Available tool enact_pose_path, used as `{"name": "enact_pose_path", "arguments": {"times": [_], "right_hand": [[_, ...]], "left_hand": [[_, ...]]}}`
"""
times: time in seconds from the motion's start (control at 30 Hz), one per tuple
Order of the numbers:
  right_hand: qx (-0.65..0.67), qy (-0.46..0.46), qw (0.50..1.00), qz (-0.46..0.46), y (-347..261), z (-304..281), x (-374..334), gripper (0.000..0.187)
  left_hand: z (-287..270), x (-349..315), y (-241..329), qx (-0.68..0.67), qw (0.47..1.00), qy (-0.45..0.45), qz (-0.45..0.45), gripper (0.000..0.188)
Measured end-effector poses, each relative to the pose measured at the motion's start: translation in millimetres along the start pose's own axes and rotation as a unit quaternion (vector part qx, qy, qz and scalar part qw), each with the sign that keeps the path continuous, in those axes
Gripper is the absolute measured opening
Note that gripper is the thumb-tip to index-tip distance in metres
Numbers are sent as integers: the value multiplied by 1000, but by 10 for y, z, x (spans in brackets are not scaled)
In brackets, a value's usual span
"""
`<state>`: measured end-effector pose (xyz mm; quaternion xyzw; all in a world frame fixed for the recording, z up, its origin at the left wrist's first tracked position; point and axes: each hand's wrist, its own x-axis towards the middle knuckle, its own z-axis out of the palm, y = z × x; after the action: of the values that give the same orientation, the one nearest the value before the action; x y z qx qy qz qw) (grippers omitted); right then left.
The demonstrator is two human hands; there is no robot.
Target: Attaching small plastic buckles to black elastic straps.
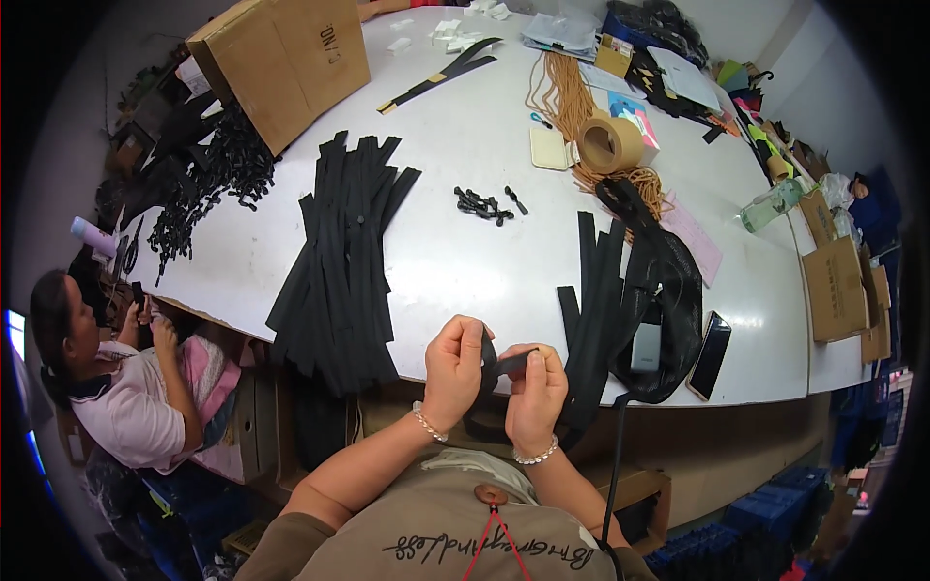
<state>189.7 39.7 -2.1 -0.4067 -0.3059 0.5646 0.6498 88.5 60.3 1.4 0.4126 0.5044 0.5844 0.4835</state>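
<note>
At the table's front edge, my left hand (455, 373) pinches a black fabric strap (513, 365) between thumb and fingers. Close beside it, my right hand (536, 402) grips the same strap near an end, and part of it hangs down between the hands. Left of my hands lies a large pile of long black straps (344, 261), overhanging the edge. More black straps (588, 324) lie just right of my right hand. Ahead of my hands sits a small heap of black cord pulls (482, 204).
At right are a black mesh bag (675, 281) with a grey device (645, 347), a phone (711, 354), a tape roll (607, 147) and tan cords (564, 97). A cardboard box (291, 63) stands far left. A seated person (136, 387) works at the left edge.
</note>
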Motion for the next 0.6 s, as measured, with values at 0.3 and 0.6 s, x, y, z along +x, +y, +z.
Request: {"name": "enact_pose_path", "arguments": {"times": [0.3,0.6], "right_hand": [[67,-11,996,-50,83,89,63,18],[-14,-27,999,21,178,31,193,23]], "left_hand": [[23,150,-151,-148,979,30,-138,26],[119,295,-291,21,996,48,76,22]]}}
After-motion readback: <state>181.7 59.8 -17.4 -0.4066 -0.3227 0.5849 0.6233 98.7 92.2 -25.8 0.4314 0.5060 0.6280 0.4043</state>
